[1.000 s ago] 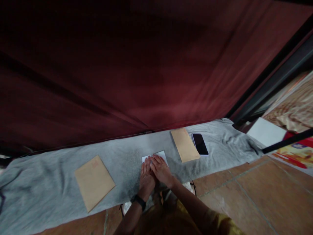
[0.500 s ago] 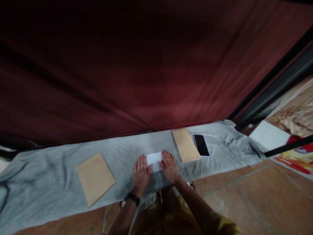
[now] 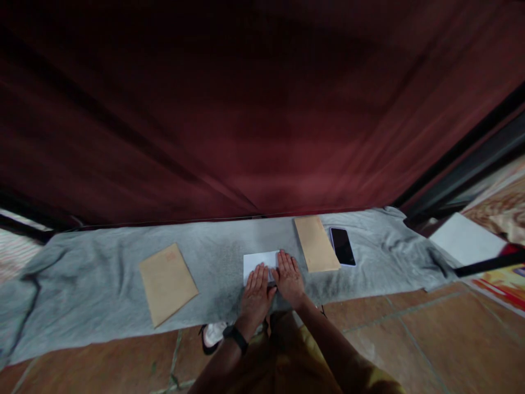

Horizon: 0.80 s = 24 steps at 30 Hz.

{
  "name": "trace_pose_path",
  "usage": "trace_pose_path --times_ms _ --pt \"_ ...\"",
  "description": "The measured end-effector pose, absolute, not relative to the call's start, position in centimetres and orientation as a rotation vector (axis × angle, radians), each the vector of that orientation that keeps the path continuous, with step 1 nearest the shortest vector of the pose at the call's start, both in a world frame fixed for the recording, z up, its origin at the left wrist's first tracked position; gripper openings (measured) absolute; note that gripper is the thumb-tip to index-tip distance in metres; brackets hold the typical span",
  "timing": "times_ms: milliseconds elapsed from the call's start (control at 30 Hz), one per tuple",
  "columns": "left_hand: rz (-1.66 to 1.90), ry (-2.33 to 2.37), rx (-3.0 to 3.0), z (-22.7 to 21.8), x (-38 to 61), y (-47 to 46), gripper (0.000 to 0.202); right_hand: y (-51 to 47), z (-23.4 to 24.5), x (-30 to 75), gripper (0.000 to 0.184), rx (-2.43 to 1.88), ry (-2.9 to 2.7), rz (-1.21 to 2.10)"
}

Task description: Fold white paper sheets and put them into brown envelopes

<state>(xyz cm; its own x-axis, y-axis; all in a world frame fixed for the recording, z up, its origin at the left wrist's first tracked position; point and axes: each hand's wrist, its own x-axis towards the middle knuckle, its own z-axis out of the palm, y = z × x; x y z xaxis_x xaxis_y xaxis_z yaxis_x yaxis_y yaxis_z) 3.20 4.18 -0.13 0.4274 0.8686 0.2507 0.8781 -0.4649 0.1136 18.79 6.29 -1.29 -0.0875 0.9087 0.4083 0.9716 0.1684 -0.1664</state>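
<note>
Dark red fabric curtain [image 3: 262,109]: hangs beyond both hands, filling the background.

Long grey cloth [image 3: 102,284]: spread flat over the surface as a working underlay, and running out to either side of the hands.

Brown paper envelope, left [image 3: 167,282]: lies flat, well apart to the left of the left hand, probably set aside within reach.

Brown paper envelope, right [image 3: 316,243]: lies flat just beyond and right of the right hand.

Black rectangular smartphone [image 3: 342,246]: screen up, just beside that right envelope, further right.

White folded paper sheet [image 3: 258,259]: flat on the cloth directly under both hands; its far part shows beyond the fingertips.

Left hand [image 3: 256,291]: flat, fingers extended together, palm pressing the paper's near edge, apparently to flatten a crease; grasps nothing.

Right hand [image 3: 290,278]: likewise flat, pressing the paper's right side, touching the left hand.
</note>
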Motion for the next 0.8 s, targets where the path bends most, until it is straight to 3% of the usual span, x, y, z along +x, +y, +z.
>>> trace_pose_path --times_ms 333,600,800 --pt "-0.457 -1.708 -2.470 -0.4 -1.4 3.1 0.071 6.2 -1.4 18.7 0.059 -1.779 -2.016 -0.206" --pt "-0.410 -1.530 -2.596 0.4 2.1 2.3 0.060 6.4 -1.5 18.8 0.057 -1.784 -2.015 -0.212" --pt "-0.410 -1.526 -2.621 0.3 0.8 2.2 0.068 6.1 -1.6 19.2 0.056 -1.771 -2.006 -0.251"
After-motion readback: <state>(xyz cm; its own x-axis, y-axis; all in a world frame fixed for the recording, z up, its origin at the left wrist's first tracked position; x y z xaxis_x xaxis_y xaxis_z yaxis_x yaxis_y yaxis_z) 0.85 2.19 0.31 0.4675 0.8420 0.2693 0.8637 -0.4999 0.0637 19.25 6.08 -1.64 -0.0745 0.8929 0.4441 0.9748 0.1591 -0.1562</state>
